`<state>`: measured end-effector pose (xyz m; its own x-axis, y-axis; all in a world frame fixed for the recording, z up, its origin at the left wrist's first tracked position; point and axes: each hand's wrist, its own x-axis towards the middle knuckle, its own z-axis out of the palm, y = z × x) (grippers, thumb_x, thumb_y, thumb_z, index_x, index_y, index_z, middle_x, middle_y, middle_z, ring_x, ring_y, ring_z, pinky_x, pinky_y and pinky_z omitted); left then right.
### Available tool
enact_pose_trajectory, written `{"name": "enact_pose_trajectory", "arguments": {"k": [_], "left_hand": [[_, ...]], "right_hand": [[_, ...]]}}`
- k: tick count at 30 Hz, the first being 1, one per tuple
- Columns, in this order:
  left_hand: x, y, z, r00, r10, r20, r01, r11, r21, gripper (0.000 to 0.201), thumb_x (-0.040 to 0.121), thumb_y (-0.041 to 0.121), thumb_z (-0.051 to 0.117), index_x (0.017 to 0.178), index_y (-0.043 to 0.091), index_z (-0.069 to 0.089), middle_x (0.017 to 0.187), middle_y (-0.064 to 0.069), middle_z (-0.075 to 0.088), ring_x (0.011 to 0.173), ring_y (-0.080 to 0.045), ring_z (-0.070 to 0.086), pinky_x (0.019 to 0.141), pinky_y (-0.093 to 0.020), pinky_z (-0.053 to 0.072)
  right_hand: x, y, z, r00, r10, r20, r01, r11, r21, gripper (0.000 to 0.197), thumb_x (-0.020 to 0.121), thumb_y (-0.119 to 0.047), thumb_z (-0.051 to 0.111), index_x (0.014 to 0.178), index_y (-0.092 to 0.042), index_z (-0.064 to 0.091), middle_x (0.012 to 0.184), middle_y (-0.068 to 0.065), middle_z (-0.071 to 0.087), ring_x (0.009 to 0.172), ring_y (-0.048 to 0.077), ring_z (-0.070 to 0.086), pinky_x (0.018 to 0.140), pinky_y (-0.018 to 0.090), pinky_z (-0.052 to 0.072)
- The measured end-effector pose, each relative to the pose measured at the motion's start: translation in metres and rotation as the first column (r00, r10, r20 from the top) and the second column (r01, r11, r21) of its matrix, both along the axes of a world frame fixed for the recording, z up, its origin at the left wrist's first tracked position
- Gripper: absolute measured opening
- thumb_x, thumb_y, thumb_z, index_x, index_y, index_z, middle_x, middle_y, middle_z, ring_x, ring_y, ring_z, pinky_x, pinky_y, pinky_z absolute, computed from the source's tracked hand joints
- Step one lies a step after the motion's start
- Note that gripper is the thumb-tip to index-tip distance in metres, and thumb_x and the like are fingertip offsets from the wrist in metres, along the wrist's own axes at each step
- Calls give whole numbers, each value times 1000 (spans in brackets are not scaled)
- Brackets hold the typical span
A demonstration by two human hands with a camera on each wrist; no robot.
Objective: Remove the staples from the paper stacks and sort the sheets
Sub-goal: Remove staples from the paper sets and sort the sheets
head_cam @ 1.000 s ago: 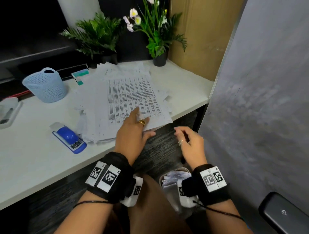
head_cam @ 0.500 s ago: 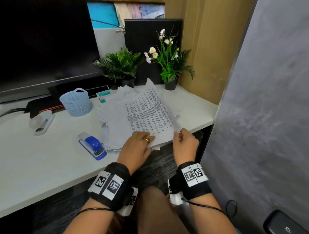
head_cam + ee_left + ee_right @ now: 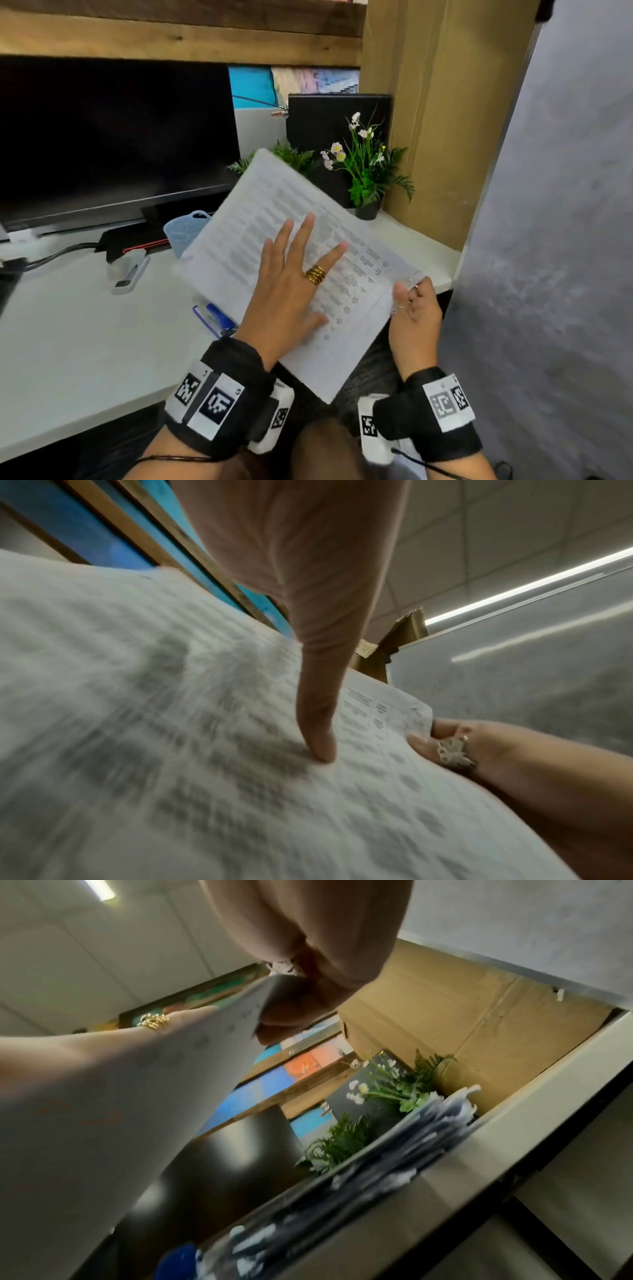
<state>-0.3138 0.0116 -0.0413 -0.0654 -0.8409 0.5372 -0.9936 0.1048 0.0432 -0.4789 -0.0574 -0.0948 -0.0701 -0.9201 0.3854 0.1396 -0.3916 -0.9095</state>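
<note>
A white desk [image 3: 85, 342] stands in a corner between a dark monitor [image 3: 113, 137] and a grey partition [image 3: 548, 274], with a cardboard panel [image 3: 428, 120] behind. Above its front edge, the left hand [image 3: 291, 291] lies flat on a printed paper stack [image 3: 239, 246] with its fingers straight and spread, a gold ring [image 3: 315, 275] on one of them; in the left wrist view one fingertip [image 3: 322, 748] presses straight down into the page. The right hand [image 3: 414, 315] pinches the stack's near right corner between thumb and curled fingers, and the right wrist view shows that corner [image 3: 253, 1007] caught under the thumb. The stack is lifted and tilted, its far end rising in front of a blue mesh basket [image 3: 181, 229] and a green fern [image 3: 294, 157]. Partly under its left edge a blue stapler [image 3: 214, 317] lies on the desk, and farther left rests a pale grey stapler [image 3: 128, 270]. A potted plant with white flowers [image 3: 366, 178] stands in the back corner. From the right wrist, more loose sheets [image 3: 394, 1164] lie heaped on the desk top near its front rim.
</note>
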Motion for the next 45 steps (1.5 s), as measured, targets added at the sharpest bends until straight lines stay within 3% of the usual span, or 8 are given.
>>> {"name": "enact_pose_trajectory", "arguments": {"k": [9,15,20,25,28,35,41,45], "left_hand": [[53,45,-11,957,289,-16,-278,931,235,54,91,35,57,139,38,34,108,12,65,118,-12,50,114,-45,-4],[110,86,-38,921,376,104,-387,849,360,24,98,25,45,116,40,49,88,10,61,92,-11,55,85,-28,20],[118,86,-41,874,432,221,-486,784,386,19,96,21,39,106,26,54,94,4,63,89,-16,53,86,-32,23],[109,81,-43,861,434,265,-508,758,409,17,92,26,39,81,21,51,84,3,57,77,-16,47,80,-32,22],[112,83,-48,866,425,264,-500,758,419,20,92,26,38,86,20,56,86,2,59,77,-17,48,77,-31,21],[116,90,-57,882,425,206,-472,793,385,40,99,44,21,98,26,57,85,2,65,70,-15,45,80,-33,23],[118,86,-50,906,404,128,-424,857,294,49,95,59,15,91,31,56,73,5,64,66,-11,50,78,-31,22],[110,78,-36,930,352,103,-364,919,149,33,96,49,40,87,29,65,59,5,57,57,-14,42,71,-31,17]], "right_hand": [[37,32,-34,861,347,-371,-333,937,101,11,95,-2,48,95,-7,58,88,5,65,85,13,64,75,26,53],[76,40,16,107,411,-905,-689,687,231,25,90,-11,59,111,-16,70,102,2,69,91,12,60,84,26,47],[152,21,53,395,307,-866,-568,822,33,49,97,-38,47,84,5,67,84,15,68,80,26,60,81,34,47],[209,10,47,-118,258,-959,-533,798,280,46,96,-40,48,116,0,58,118,14,61,103,25,56,84,30,42],[219,10,39,-193,311,-931,-504,782,366,48,94,-42,51,119,-1,55,122,15,59,93,25,52,78,29,39],[217,7,37,-92,586,-805,-407,716,568,50,101,-36,36,132,2,46,140,18,45,122,31,46,104,32,33],[199,-2,45,507,800,-320,-562,589,581,12,88,-11,63,93,-2,56,89,13,60,80,26,58,76,33,50],[162,-5,57,596,800,65,-727,504,466,42,83,13,57,123,5,47,112,20,61,98,34,60,81,38,53]]}}
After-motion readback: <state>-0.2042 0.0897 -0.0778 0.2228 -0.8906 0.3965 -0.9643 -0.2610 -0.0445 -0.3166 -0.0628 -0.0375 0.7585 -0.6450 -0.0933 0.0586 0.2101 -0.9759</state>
